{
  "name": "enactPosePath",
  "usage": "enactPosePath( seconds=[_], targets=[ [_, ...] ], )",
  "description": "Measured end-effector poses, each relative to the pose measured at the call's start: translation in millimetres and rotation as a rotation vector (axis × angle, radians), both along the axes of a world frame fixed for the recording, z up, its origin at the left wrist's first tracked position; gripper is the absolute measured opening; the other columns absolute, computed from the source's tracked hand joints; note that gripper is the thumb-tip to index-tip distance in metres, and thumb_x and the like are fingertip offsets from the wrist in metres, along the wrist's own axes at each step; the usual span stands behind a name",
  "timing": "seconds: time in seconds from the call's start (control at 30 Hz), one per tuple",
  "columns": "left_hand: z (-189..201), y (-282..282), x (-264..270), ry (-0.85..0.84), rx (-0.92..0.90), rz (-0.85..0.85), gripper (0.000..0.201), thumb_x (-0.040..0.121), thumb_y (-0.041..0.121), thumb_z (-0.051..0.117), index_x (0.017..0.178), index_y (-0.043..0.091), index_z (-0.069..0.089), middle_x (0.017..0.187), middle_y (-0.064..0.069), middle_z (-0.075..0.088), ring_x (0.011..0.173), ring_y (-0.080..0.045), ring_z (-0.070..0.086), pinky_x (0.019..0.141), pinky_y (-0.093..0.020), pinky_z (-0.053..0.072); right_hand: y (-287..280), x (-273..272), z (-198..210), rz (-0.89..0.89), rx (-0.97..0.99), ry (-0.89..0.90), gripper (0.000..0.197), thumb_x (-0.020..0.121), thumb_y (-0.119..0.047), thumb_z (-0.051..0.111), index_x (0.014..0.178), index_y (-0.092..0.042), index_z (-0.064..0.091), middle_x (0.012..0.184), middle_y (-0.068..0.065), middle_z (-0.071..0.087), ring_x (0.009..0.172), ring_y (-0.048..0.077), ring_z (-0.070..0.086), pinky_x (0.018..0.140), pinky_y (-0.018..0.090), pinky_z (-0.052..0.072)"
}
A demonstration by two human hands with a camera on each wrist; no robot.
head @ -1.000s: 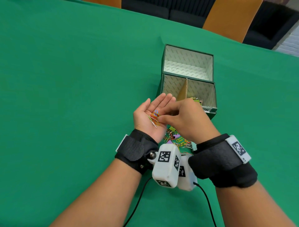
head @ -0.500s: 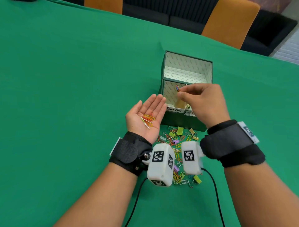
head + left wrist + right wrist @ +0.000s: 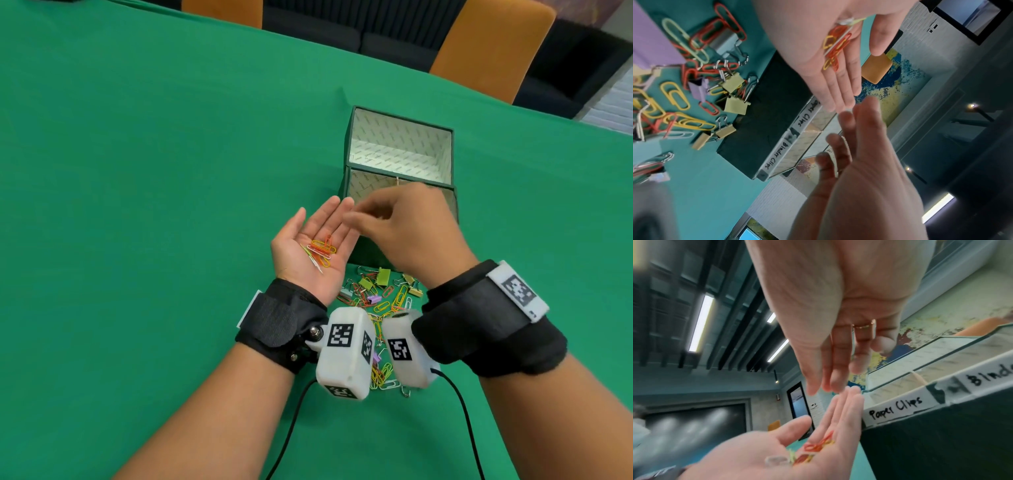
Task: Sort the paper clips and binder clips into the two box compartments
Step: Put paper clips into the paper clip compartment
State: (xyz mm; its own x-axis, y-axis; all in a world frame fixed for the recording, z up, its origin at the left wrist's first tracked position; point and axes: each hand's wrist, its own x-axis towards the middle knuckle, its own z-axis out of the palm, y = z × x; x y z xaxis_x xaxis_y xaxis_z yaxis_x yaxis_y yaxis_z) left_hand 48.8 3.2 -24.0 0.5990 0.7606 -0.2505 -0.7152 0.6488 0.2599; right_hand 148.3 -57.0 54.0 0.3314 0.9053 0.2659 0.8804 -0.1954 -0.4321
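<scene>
Office or meeting-room setting. Large table (image 3: 137,171) covered in green cloth, orange upholstered chairs (image 3: 486,44) along its far side, dark sofa (image 3: 325,31) behind them. Wrist views show a dark slatted ceiling with linear light strips (image 3: 701,321), a colourful wall map (image 3: 892,78), white brick wall, dark wall screens (image 3: 694,418).

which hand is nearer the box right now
Right. The right hand hovers over the box, above its near compartments. The left hand lies palm up beside the box's near left corner, carrying paper clips.
</scene>
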Motion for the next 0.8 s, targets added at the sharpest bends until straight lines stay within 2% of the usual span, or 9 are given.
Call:
enactPosePath(
  seconds=[0.07,0.13,0.17,0.23,0.33,0.43,0.57,0.67,0.8],
  targets=[
    [2,-3,1,-0.008,-0.004,-0.002,0.047,0.095,0.034,0.04,0.114,-0.004,0.061,0.113,-0.022,0.066,0.094,-0.03,0.067,0.09,-0.038,0.05,-1,-6,-2,0.03,-0.123,-0.056,0.016,0.078,-0.045,0.071,0.084,-0.031,0.076,0.073,-0.008,0.07,0.07,0.01,0.062,0.068,0.026,0.05],
    [5,-5,1,-0.028,-0.006,-0.009,0.053,0.096,0.037,0.039,0.124,-0.005,0.055,0.121,-0.024,0.062,0.085,-0.029,0.069,0.069,-0.031,0.056,-1,-8,-6,0.03,-0.208,-0.085,0.022,0.074,-0.048,0.073,0.087,-0.03,0.075,0.08,-0.005,0.072,0.078,0.017,0.066,0.075,0.033,0.054],
    [7,-7,2,-0.03,-0.01,-0.012,0.056,0.096,0.037,0.038,0.128,-0.006,0.052,0.124,-0.024,0.06,0.077,-0.028,0.07,0.057,-0.026,0.054,0,-10,-8,0.032,-0.238,-0.094,0.024,0.074,-0.048,0.074,0.09,-0.03,0.074,0.083,-0.004,0.072,0.08,0.019,0.066,0.076,0.035,0.054],
    [10,-10,2,-0.018,-0.019,-0.016,0.058,0.097,0.039,0.037,0.131,-0.007,0.049,0.127,-0.025,0.057,0.064,-0.024,0.069,0.048,-0.02,0.05,-1,-15,-9,0.061,-0.267,-0.113,0.024,0.075,-0.046,0.074,0.095,-0.032,0.074,0.085,-0.002,0.072,0.083,0.02,0.066,0.077,0.034,0.053],
    [8,-10,2,0.004,0.004,-0.026,0.059,0.096,0.042,0.037,0.13,-0.005,0.051,0.126,-0.022,0.06,0.078,-0.024,0.071,0.063,-0.025,0.053,-1,-20,-13,0.108,-0.261,-0.124,0.021,0.079,-0.04,0.072,0.099,-0.035,0.074,0.084,-0.005,0.07,0.078,0.015,0.062,0.073,0.028,0.05],
    [6,-9,2,0.015,0.009,-0.037,0.057,0.095,0.043,0.039,0.123,-0.004,0.056,0.119,-0.021,0.064,0.088,-0.027,0.07,0.081,-0.035,0.051,0,-17,-14,0.098,-0.26,-0.03,0.012,0.078,-0.033,0.074,0.09,-0.032,0.076,0.068,-0.011,0.062,0.064,0.005,0.054,0.059,0.018,0.04],
    [4,-8,2,-0.003,0.019,-0.018,0.053,0.095,0.039,0.039,0.115,-0.005,0.059,0.113,-0.024,0.066,0.097,-0.031,0.067,0.091,-0.04,0.049,0,-9,-14,0.092,-0.22,0.071,0.009,0.078,-0.029,0.075,0.086,-0.026,0.077,0.064,-0.013,0.059,0.066,0.008,0.055,0.056,0.007,0.033],
    [2,-7,3,-0.025,0.019,-0.009,0.051,0.096,0.037,0.039,0.111,-0.006,0.06,0.109,-0.024,0.067,0.103,-0.034,0.063,0.099,-0.043,0.044,1,-3,-16,0.066,-0.186,0.151,0.01,0.078,-0.03,0.077,0.088,-0.027,0.078,0.064,-0.015,0.06,0.062,-0.001,0.053,0.054,0.002,0.033],
    [1,-5,3,-0.03,0.018,-0.011,0.049,0.096,0.037,0.039,0.11,-0.004,0.061,0.11,-0.024,0.067,0.103,-0.034,0.063,0.096,-0.04,0.047,-1,0,-20,0.09,-0.174,0.175,0.008,0.077,-0.031,0.078,0.084,-0.027,0.078,0.061,-0.013,0.063,0.053,-0.005,0.052,0.051,0.005,0.034]
  ],
)
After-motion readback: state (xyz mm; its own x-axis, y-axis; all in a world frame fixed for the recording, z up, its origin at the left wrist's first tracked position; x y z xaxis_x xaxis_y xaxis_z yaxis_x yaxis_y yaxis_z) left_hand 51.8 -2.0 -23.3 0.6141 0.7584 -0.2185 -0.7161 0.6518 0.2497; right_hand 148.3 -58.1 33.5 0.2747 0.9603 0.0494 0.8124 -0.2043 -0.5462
